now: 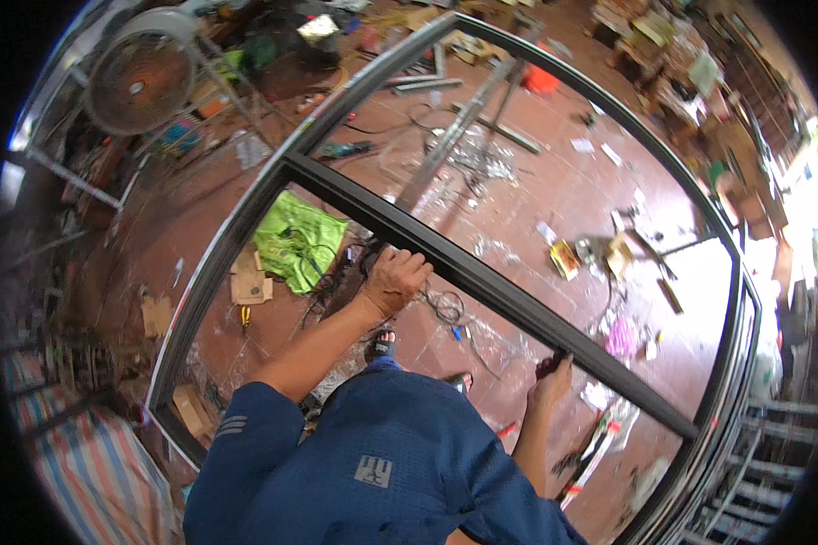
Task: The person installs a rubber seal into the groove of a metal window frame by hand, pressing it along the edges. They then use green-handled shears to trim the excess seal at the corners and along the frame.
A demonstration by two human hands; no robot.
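Note:
A large dark grey metal frame (509, 300) with a pale outer edge spans the view, split by a wide grooved crossbar. My left hand (398, 282) is closed at the near edge of that bar, left of its middle, its fingers curled against the profile. Farther right, my right hand (549, 381) grips the same near edge with the thumb up; its other fingers are in shadow or partly hidden beneath. Both forearms reach forward inside the near opening of the frame.
A round fan (141, 77) stands at the far left. On the tiled floor lie a bright green bag (300, 241), yellow-handled pliers (244, 315), cables, metal profiles and scraps. A striped sheet (100, 463) is at lower left; stacked metal frames (754, 490) stand at lower right.

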